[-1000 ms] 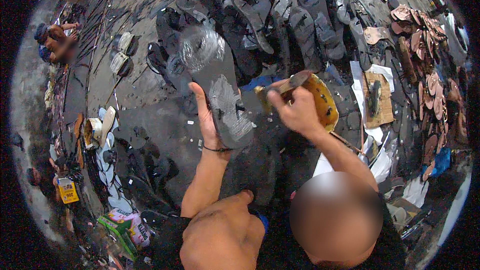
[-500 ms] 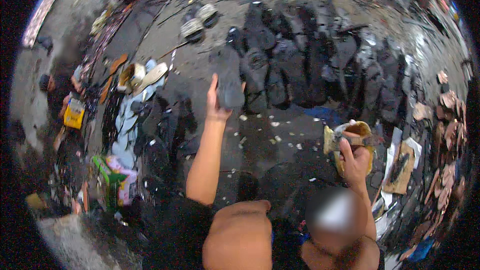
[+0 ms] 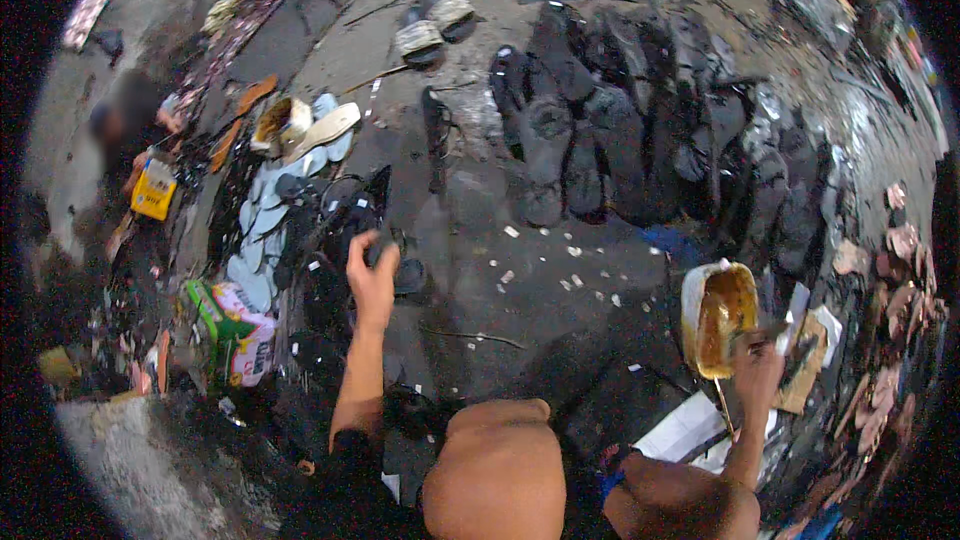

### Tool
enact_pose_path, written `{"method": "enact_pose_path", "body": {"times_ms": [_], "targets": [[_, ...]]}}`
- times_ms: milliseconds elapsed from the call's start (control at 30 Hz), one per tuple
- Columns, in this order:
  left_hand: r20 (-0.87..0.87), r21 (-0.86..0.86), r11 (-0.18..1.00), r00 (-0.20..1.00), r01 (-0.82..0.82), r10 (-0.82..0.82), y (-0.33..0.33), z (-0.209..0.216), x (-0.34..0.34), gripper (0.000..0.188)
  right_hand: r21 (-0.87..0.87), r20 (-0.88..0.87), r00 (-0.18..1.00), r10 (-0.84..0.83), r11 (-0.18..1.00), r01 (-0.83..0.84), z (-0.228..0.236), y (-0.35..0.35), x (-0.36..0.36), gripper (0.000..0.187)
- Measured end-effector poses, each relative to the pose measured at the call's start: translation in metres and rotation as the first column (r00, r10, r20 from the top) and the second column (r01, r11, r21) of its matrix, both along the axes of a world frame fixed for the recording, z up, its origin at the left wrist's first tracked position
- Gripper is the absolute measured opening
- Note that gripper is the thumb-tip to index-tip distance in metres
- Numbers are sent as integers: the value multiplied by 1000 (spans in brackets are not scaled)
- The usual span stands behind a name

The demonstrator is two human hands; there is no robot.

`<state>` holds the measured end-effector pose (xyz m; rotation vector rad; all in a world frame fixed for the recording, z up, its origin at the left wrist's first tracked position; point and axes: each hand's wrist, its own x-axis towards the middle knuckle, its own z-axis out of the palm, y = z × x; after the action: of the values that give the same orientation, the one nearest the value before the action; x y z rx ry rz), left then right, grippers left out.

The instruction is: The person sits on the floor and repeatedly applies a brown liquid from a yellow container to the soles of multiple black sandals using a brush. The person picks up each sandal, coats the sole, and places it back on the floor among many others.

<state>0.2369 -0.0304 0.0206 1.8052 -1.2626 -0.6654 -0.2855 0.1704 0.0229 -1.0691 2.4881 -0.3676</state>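
My left hand [image 3: 372, 285] hovers at a heap of black sandals [image 3: 325, 280], its thumb and fingers curved and apart. A dark sandal sole [image 3: 408, 277] lies just beside the fingertips; whether they touch it I cannot tell. My right hand [image 3: 760, 365] is closed around a flat brush [image 3: 768, 336], blurred by motion, at the right edge of a pale tub [image 3: 692, 325]. Amber-brown glue [image 3: 728, 305] coats the tub's inside. A single black sandal [image 3: 436, 140] rests on the ground ahead of my left hand.
Rows of black sandals [image 3: 620, 130] cover the ground ahead. Grey-blue soles [image 3: 262, 210] and a green-pink packet [image 3: 238, 335] lie left, near another person holding a yellow box [image 3: 154, 188]. White paper [image 3: 682, 427] and brown cutouts [image 3: 893, 310] lie right. Small white scraps [image 3: 570, 280] dot the floor.
My left hand has let go of the black sole it held up and moved down and left to the heap. My right hand and brush have moved right and down, uncovering the glue tub.
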Motion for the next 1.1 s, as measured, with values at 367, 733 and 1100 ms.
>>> {"method": "enact_pose_path", "body": {"times_ms": [367, 733, 1100], "targets": [[-47, 404, 395, 450, 825, -892, 130, -72, -117, 80, 337, 34, 997, 74, 938, -82, 18, 56, 22, 44], [-874, 318, 689, 482, 651, -53, 17, -53, -234, 48, -707, 436, 840, 323, 701, 98, 27, -83, 95, 26], [-870, 192, 754, 465, 628, -166, 32, -20, -249, 38, -770, 347, 815, 464, 637, -34, 28, -115, 100, 22]]}}
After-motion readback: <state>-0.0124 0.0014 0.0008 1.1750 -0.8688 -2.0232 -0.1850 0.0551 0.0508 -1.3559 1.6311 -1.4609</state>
